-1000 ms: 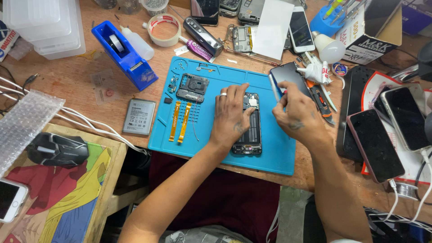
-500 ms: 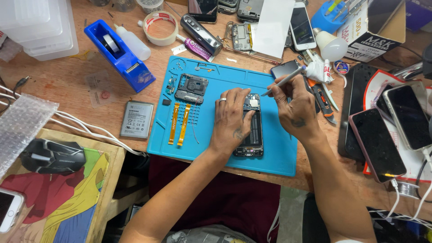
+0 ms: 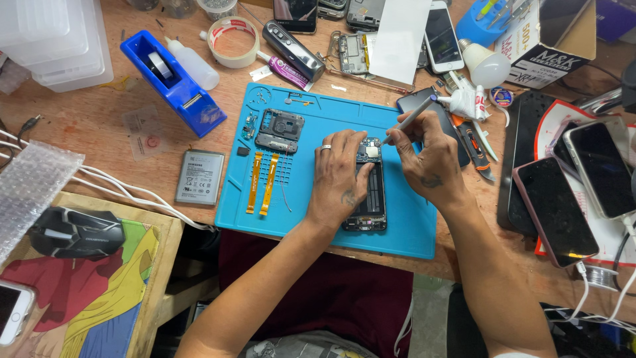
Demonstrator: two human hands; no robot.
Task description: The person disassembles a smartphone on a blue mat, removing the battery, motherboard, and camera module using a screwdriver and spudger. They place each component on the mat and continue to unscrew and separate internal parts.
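Observation:
An opened black phone with its back off lies on a blue work mat. My left hand, a ring on one finger, rests flat on the phone and pins it down. My right hand grips a thin grey tool like a pen, its tip touching the phone's upper end. Two orange flex cables and a removed black inner frame piece lie on the mat to the left of my hands.
A grey battery lies left of the mat. Behind it are a blue tape dispenser, a tape roll and a small bottle. Several phones lie at right. A black mouse sits lower left.
The view shifted slightly. My right hand tilted the grey tool and brought its tip down onto the phone's top end. My left hand stayed on the phone.

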